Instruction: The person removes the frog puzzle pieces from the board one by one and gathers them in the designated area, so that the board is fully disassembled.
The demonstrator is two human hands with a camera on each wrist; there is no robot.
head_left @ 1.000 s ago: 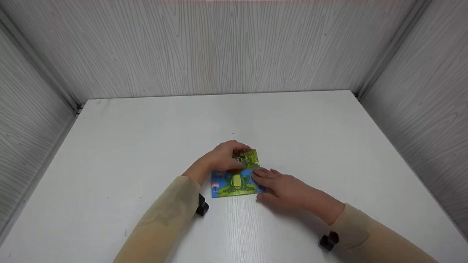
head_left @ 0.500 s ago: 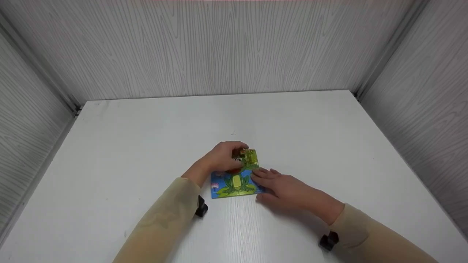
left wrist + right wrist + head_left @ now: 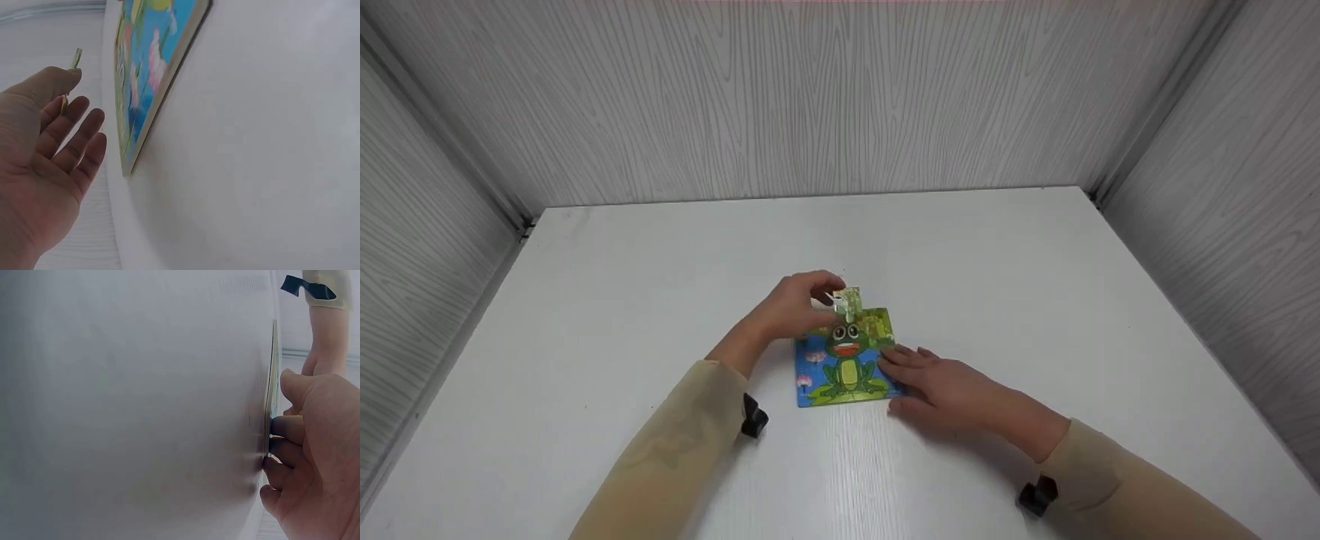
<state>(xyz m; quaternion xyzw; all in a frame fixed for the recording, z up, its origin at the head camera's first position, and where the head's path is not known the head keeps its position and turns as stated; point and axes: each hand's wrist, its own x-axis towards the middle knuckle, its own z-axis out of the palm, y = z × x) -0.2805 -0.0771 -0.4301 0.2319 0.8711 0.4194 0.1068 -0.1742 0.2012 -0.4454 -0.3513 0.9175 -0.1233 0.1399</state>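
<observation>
- Left hand (image 3: 795,309): raised just above the far edge of the frog puzzle board (image 3: 846,367); thumb and forefinger pinched on a small green puzzle piece (image 3: 847,300).
- Puzzle piece: held clear of the board, tilted up on edge, just beyond the frog's head and beside the fingertips of the left hand.
- Left wrist view: piece (image 3: 76,57) visible only as a thin edge past the forefinger; remaining fingers (image 3: 79,138) extended and loosely spread, touching nothing; board edge (image 3: 163,95) close beside them.
- Right hand (image 3: 945,390): laid flat on the white table (image 3: 1035,285) against the near right corner of the board; fingers nearly straight, fingertips resting on the right edge of the board.
- Right wrist view: fingers (image 3: 287,430) pressed against the thin side of the board (image 3: 272,382); no curl around it; left forearm in a beige sleeve (image 3: 326,284) with a black strap visible beyond.
- Puzzle board: flat on the table between the two hands, nearer side toward the person; green frog on blue ground showing, yellow-green patch at the far right corner, just ahead of the right fingertips.
- Hands set apart from one another, separated by the width of the board.
- Both forearms in beige sleeves, each with a small black clip at the wrist.
- Grey wood-grain walls enclosing the table beyond and to either side of the hands.
</observation>
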